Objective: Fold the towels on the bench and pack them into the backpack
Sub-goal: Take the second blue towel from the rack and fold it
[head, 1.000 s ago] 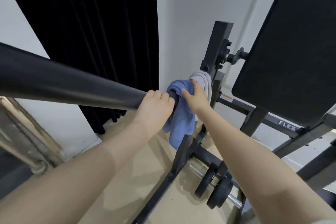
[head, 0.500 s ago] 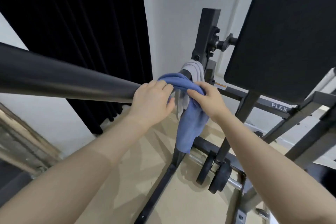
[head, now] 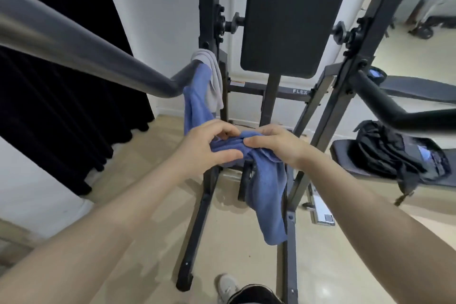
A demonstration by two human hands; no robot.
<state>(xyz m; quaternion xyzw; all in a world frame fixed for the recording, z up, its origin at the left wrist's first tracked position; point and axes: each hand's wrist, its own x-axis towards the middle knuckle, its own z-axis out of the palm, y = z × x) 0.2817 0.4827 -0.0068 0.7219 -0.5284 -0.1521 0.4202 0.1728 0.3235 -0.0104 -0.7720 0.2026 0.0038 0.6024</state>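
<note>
1. Two hands grip one blue towel [head: 267, 195]. The left hand [head: 209, 148] and right hand [head: 276, 147] sit side by side, fingers pinched on a bunched section of cloth between them.
2. Above and beyond the left fingers, the towel's upper end is draped over the bar [head: 98, 57], beside a grey towel [head: 212, 79].
3. Below the right fingers, the long free end hangs straight down.
4. Long axis: bar to floor, bent at the fingers.
5. Judgement: a pull toward the body should free the draped end.
6. The backpack [head: 394, 153] lies well apart, beyond the right hand, which is nearer to it.
</note>
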